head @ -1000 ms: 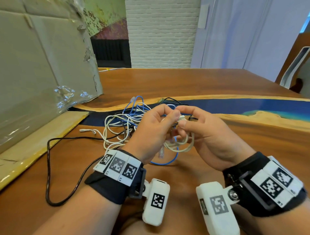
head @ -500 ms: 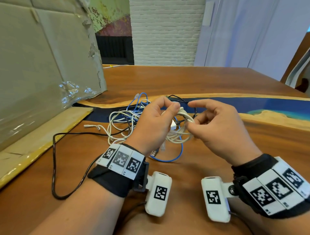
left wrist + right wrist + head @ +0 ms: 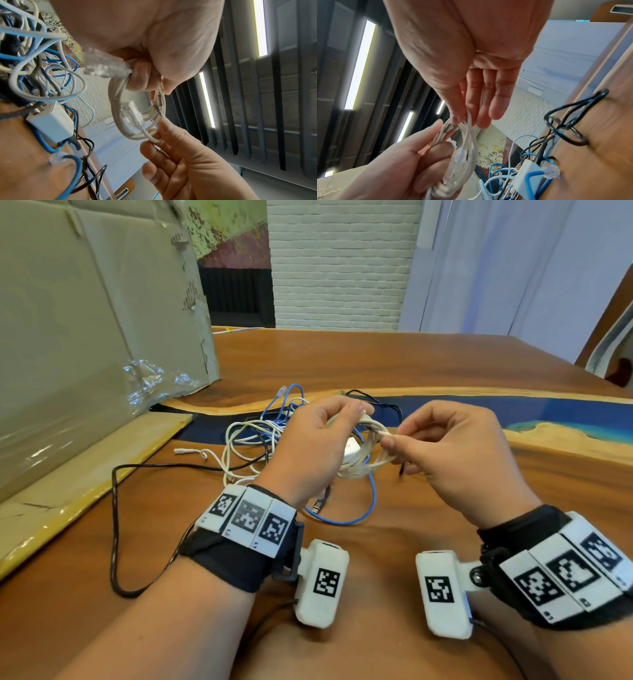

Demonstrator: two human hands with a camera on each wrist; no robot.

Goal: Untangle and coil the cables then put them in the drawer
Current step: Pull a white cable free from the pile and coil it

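— What did you have in your two hands?

— Your left hand (image 3: 310, 453) gripped one coil of white network cable (image 3: 137, 119), fingers and thumb curled round the bundled loops, lifted just above the wooden table (image 3: 376, 364). Your right hand (image 3: 455, 453) pinched a single strand of that same coil between thumb and forefinger, the other fingers loosely extended beside it.

— How many plugs showed on the coil?

— Two clear plugs in the left wrist view: one (image 3: 104, 66) jutted out beside your left fingers, the other (image 3: 133, 115) hung inside the ring of loops.

— And the rest of the cables, relative to the coil?

— One tangled heap (image 3: 260, 440) lay on the table just behind and to the left of the coil, untouched by either hand. You could count three colours in it: white strands, a blue cable (image 3: 346, 515) looping out beneath the coil towards you, and a black cable (image 3: 114, 529) sweeping far to the left of the coil and back near your left wrist. One small white adapter block (image 3: 49, 121) sat in the heap, just behind the coil.

— Anything else?

— One large cardboard sheet (image 3: 85, 320) leaned well to the left of the coil. How many separate white cables were in the heap, I cannot tell. No drawer showed in any view.
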